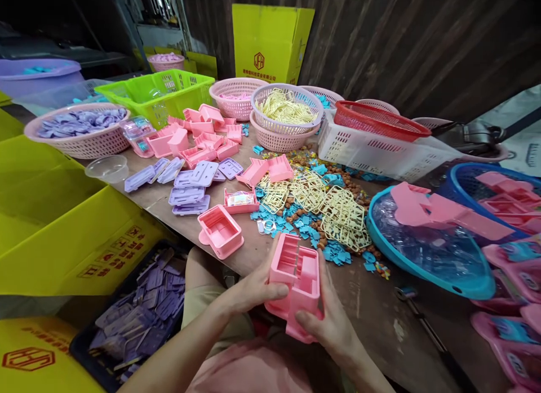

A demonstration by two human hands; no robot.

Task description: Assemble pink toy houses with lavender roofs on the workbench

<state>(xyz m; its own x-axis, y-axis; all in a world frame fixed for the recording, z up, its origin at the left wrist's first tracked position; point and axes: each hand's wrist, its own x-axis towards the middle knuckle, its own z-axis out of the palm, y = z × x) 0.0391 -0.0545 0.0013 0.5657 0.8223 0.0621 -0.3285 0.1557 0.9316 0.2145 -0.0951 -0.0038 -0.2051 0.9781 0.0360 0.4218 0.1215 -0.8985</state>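
Observation:
Both hands grip one pink plastic toy box (296,280), held over my lap at the near edge of the wooden table (367,303). My left hand (249,291) wraps its left side, thumb on top. My right hand (327,320) clasps its right side and underside. Another pink box (220,231) lies just beyond on the table. Cream plastic grids (338,213), small blue pieces (304,224) and purple plates (190,193) are spread further out.
Round baskets stand at the back with purple parts (80,125) and cream grids (285,107), beside a green crate (156,92), a white crate (380,151) and a yellow carton (270,41). A blue basin (426,252) sits right. A dark bin of purple plates (139,314) rests low left.

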